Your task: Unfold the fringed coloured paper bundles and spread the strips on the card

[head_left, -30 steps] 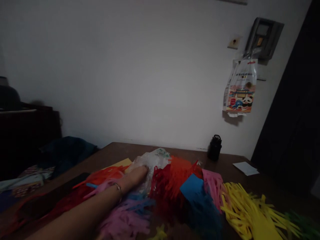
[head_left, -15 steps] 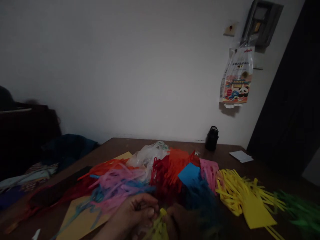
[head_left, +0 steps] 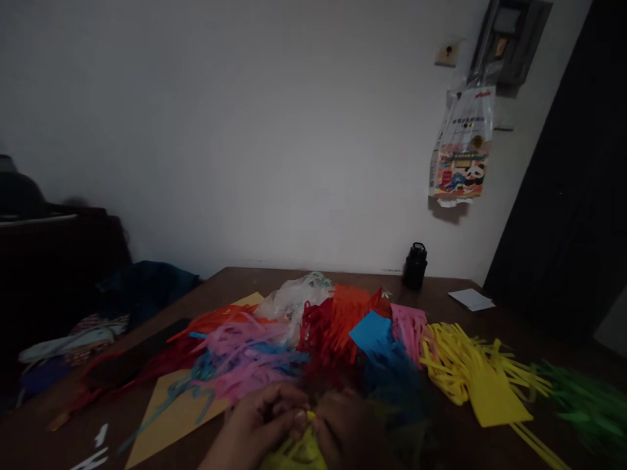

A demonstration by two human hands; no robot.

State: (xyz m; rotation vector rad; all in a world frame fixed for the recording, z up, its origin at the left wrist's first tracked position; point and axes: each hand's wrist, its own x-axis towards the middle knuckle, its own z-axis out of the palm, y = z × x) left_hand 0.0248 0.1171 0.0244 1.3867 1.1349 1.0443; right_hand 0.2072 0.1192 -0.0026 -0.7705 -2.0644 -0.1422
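Brown bench (head_left: 441,292) below me: my left hand (head_left: 262,424) and right hand (head_left: 345,424) pinch a yellow paper bundle (head_left: 296,454) between them; uneven pulling could tear its thin strips.

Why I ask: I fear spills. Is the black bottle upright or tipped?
Upright: the black bottle stands on the table, its loop handle on top.

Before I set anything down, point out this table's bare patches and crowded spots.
Bare tabletop shows between the black bottle, white paper and yellow strips, and at the back left corner beside the plastic bag. It is crowded from the pink strips across to the green strips, and up front, where left hand and right hand hold a yellow bundle.
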